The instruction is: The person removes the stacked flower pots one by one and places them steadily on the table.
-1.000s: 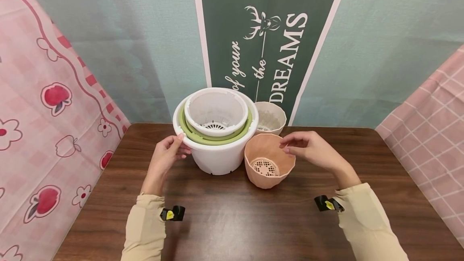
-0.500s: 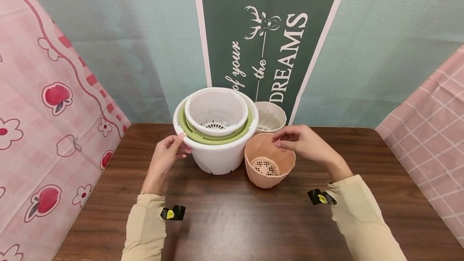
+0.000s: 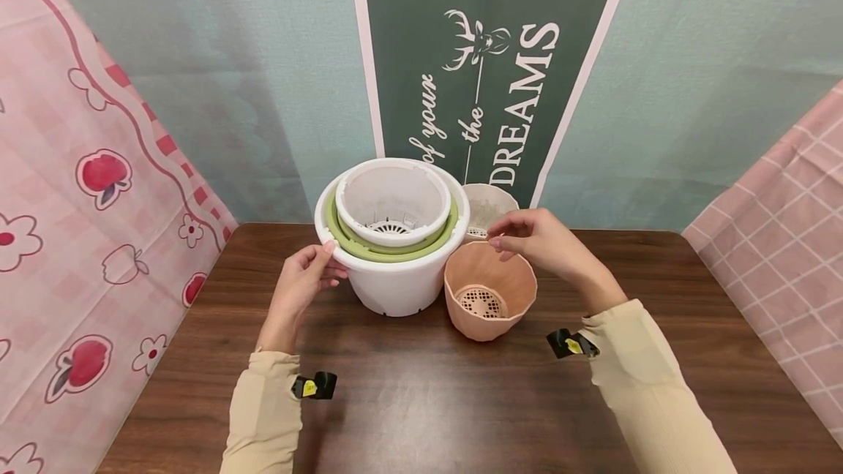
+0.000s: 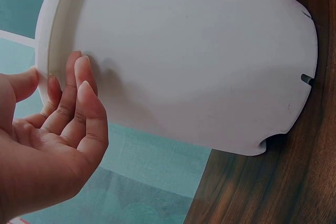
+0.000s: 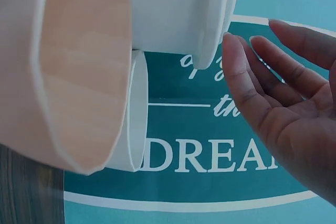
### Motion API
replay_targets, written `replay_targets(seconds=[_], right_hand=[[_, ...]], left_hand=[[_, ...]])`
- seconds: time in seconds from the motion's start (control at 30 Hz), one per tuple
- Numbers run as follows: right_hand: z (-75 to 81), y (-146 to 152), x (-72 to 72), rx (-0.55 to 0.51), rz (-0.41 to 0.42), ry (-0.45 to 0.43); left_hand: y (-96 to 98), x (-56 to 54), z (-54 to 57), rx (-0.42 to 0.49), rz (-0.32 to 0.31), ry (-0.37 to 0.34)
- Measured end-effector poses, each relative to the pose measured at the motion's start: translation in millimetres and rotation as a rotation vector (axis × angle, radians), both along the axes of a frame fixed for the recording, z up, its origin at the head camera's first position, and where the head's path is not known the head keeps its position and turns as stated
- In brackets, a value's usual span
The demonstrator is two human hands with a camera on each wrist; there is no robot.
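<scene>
My left hand [image 3: 299, 280] pinches the left rim of a large white plastic flowerpot [image 3: 394, 290]. In the left wrist view the thumb presses the rim from one side, and the fingers lie curled under it. Nested inside that pot are a green pot [image 3: 369, 251] and a smaller white pot [image 3: 391, 192] with a slotted bottom. My right hand [image 3: 553, 243] hovers over the back rim of a peach pot [image 3: 479, 328] with a mesh-like bottom, holding nothing. Its fingers are loosely bent and apart in the right wrist view. A cream pot [image 3: 489, 203] stands behind, partly hidden by the hand.
All the pots stand at the back of a dark wooden table [image 3: 421, 401], near a teal and dark green cloth backdrop [image 3: 263, 93] with printed lettering. Pink patterned cloths [image 3: 66, 240] hang at both sides. A black strap with a camera [image 3: 315, 386] is on each wrist.
My right hand has moved left and farther back, from the peach pot's right rim towards the cream pot. My left hand and the nested pots have stayed in place.
</scene>
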State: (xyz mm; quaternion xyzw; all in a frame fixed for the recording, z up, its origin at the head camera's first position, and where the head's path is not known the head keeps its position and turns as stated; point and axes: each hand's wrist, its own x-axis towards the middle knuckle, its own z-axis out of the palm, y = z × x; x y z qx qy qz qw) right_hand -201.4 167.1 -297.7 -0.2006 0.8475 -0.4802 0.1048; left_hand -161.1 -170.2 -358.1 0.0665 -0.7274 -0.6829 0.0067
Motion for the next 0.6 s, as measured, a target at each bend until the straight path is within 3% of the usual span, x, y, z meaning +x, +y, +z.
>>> replay_targets(seconds=[0.6], right_hand=[[10.2,-20,-16.6,-0.095,-0.026,-0.077]], left_hand=[[-0.2,0.3,-0.5,-0.005,-0.001,0.009]])
